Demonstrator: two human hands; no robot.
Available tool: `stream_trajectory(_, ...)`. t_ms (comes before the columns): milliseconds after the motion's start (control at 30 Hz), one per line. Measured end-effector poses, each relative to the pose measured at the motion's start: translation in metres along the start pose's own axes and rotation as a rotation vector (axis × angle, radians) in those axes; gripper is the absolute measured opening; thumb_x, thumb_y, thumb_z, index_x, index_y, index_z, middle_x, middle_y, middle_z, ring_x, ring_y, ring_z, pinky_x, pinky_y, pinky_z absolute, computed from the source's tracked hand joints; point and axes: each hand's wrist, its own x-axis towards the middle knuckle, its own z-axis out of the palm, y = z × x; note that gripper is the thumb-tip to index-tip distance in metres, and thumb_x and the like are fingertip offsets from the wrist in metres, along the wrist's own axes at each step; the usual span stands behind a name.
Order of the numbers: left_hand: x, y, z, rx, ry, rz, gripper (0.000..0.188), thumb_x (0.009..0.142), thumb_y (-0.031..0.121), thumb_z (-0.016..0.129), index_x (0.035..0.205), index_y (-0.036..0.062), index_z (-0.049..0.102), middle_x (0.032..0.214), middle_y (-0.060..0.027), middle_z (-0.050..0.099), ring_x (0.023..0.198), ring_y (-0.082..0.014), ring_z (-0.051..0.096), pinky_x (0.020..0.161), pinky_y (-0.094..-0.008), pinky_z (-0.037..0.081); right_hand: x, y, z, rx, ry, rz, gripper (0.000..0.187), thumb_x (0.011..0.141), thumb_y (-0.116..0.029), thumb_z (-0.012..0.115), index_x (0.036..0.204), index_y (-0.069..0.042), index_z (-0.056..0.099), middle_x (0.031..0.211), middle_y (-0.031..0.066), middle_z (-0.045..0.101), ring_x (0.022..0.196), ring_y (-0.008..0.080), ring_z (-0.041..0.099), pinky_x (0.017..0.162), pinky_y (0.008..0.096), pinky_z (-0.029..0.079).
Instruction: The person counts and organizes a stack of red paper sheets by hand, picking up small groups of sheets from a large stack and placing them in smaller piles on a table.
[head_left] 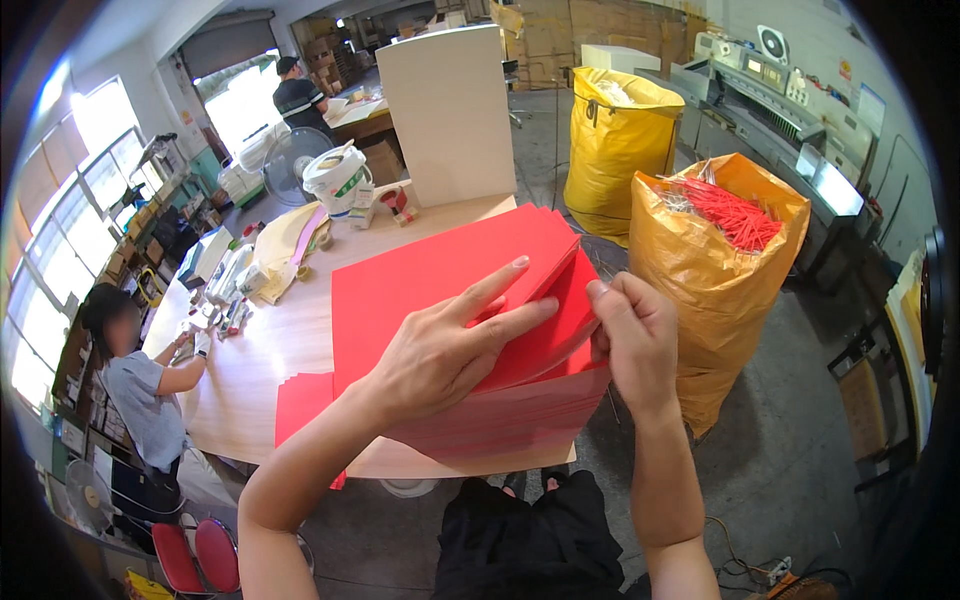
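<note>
A tall stack of red paper sheets (400,275) stands at the table's near edge in front of me. Its right corner is partly lifted, with a gap between upper and lower sheets. My left hand (435,345) lies over the top sheets, index and middle fingers stretched out and apart; its thumb is hidden. At the stack's right edge my right hand (637,335) is closed, thumb and curled fingers pinching the edge of the red sheets. How many sheets it grips I cannot tell. A smaller pile of red paper (303,405) lies against the stack's left side.
The wooden table (265,350) carries a white bucket (338,182), a red tape dispenser (398,205) and a tall white board (448,115). An orange sack (715,290) of red strips and a yellow sack (620,150) stand right. One person (145,380) works at left, another (300,100) farther back.
</note>
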Motion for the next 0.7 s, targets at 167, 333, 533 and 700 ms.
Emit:
stream_trajectory(167, -0.003, -0.002, 0.0, 0.036, -0.001, 0.044, 0.053, 0.09, 0.025, 0.087, 0.141, 0.0273, 0.073, 0.16, -0.0185, 0.056, 0.119, -0.037, 0.075, 0.096, -0.0477, 0.064, 0.003, -0.019, -0.001, 0.406, -0.055, 0.328, 0.038, 0.11, -0.025, 0.065, 0.076, -0.009, 0.062, 0.065, -0.0001, 0.063, 0.055, 0.0079, 0.061, 0.046, 0.0229, 0.039)
stream_trajectory(333, -0.003, -0.006, 0.004, -0.028, 0.029, 0.035, 0.063, 0.08, 0.025, 0.095, 0.139, 0.028, 0.074, 0.159, -0.0171, 0.057, 0.121, -0.037, 0.075, 0.097, -0.048, 0.064, 0.002, -0.018, -0.006, 0.377, -0.07, 0.314, 0.038, 0.111, -0.026, 0.065, 0.077, -0.01, 0.062, 0.065, -0.0006, 0.062, 0.054, 0.0078, 0.061, 0.047, 0.0225, 0.039)
stream_trajectory(533, -0.002, -0.004, 0.002, -0.059, 0.046, 0.018, 0.064, 0.073, 0.018, 0.099, 0.133, 0.021, 0.077, 0.16, -0.0155, 0.058, 0.126, -0.0378, 0.073, 0.102, -0.0483, 0.063, -0.011, 0.002, -0.015, 0.129, 0.104, 0.07, 0.036, 0.108, -0.021, 0.066, 0.077, -0.006, 0.057, 0.072, 0.0053, 0.064, 0.061, 0.0139, 0.059, 0.056, 0.0312, 0.044)
stream_trajectory(700, -0.002, -0.006, 0.004, -0.039, 0.05, 0.033, 0.065, 0.075, 0.022, 0.098, 0.136, 0.023, 0.076, 0.159, -0.0157, 0.058, 0.125, -0.0375, 0.074, 0.101, -0.048, 0.063, -0.027, -0.008, 0.007, -0.5, 0.085, -0.628, 0.019, 0.089, -0.01, 0.076, 0.081, -0.003, 0.06, 0.083, 0.0132, 0.062, 0.075, 0.0353, 0.06, 0.068, 0.0464, 0.047)
